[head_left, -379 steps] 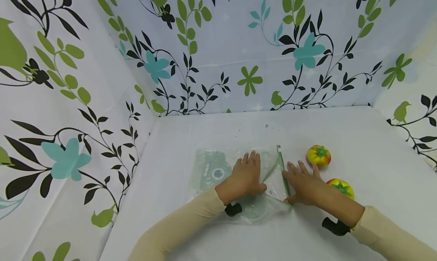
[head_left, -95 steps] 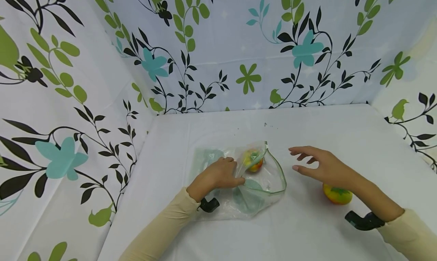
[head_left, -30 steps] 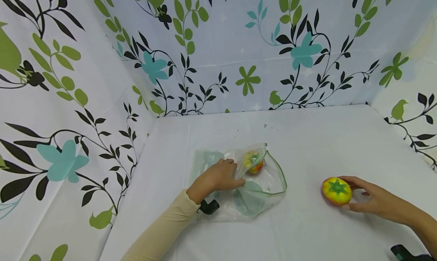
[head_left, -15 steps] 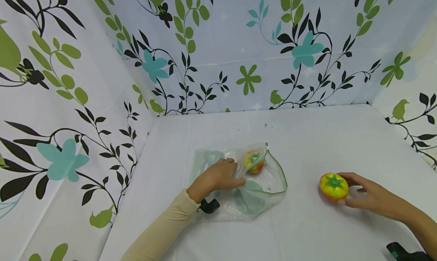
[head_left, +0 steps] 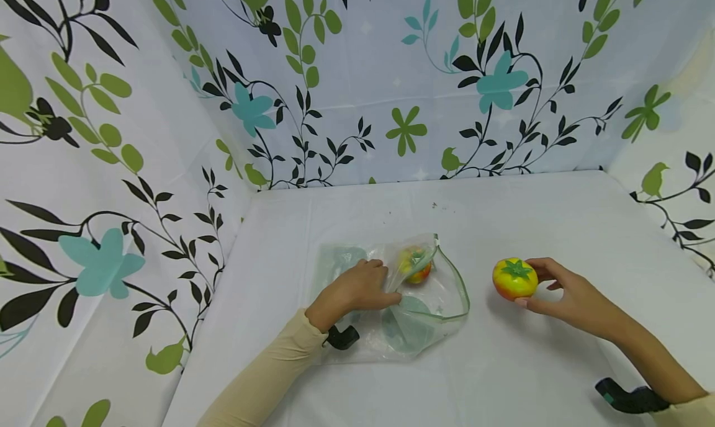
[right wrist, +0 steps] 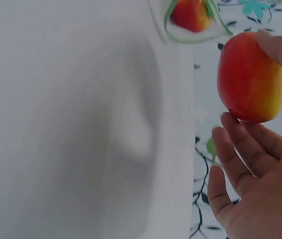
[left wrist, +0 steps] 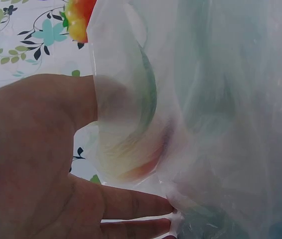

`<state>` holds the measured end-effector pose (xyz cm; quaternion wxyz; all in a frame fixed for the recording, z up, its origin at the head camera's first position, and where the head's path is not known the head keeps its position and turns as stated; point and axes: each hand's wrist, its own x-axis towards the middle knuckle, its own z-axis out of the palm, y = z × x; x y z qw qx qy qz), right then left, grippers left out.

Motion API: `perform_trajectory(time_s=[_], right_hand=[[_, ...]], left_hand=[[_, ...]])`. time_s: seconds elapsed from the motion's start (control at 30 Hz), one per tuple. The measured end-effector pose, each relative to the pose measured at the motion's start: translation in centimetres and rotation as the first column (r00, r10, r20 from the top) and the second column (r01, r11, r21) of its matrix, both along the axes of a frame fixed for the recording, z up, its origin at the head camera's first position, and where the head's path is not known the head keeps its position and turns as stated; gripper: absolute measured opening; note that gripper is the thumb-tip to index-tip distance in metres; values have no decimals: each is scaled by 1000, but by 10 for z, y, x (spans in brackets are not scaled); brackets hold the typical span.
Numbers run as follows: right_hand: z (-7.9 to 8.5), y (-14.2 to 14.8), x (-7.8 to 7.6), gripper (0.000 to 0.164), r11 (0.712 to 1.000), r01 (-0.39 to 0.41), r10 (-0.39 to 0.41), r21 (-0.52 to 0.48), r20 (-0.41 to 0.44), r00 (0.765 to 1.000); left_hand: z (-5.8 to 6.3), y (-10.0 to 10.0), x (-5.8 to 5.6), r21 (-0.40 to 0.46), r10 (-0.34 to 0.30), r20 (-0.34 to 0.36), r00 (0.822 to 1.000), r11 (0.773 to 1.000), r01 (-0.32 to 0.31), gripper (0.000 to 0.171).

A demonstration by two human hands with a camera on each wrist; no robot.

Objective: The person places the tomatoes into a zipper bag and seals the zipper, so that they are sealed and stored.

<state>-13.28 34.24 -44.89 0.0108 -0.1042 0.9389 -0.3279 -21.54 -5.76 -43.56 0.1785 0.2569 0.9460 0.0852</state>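
Observation:
My right hand [head_left: 575,300] pinches a red-and-yellow toy tomato [head_left: 515,278] with a green leafy top, raised over the table right of the bag. In the right wrist view, thumb and fingertips press opposite sides of this tomato [right wrist: 250,79]. A clear zip bag [head_left: 385,349] with a green-edged mouth lies mid-table, its mouth gaping to the right. Just inside that mouth sits a second toy tomato [head_left: 416,272], partly behind plastic. My left hand [head_left: 357,285] grips the bag's upper layer; the left wrist view shows the thumb behind the plastic [left wrist: 220,99] and fingertips against it.
A white cloth covers the table [head_left: 335,213]. Leaf-and-bird patterned curtains [head_left: 363,73] rise at the back and both sides. A black wrist device [head_left: 342,337] is on the left wrist, another black wrist device [head_left: 631,399] on the right.
One tomato has gone from the table into the bag. My right hand has taken hold of the other, lifted it and moved left; my left hand keeps the bag's mouth raised.

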Motion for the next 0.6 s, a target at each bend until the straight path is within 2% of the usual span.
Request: perform_trajectory(time_s=[0.27,0.6], right_hand=[[-3,-37,-17,69,998,-60,58,-25,-77,995],[-7,-70,-33,72,989,-141,137,-41,-84,987]], left_hand=[[0,0,0,2,-2,8,1000,1000,2,74],[1,-1,1,0,12,15,1000,1000,-12,75]])
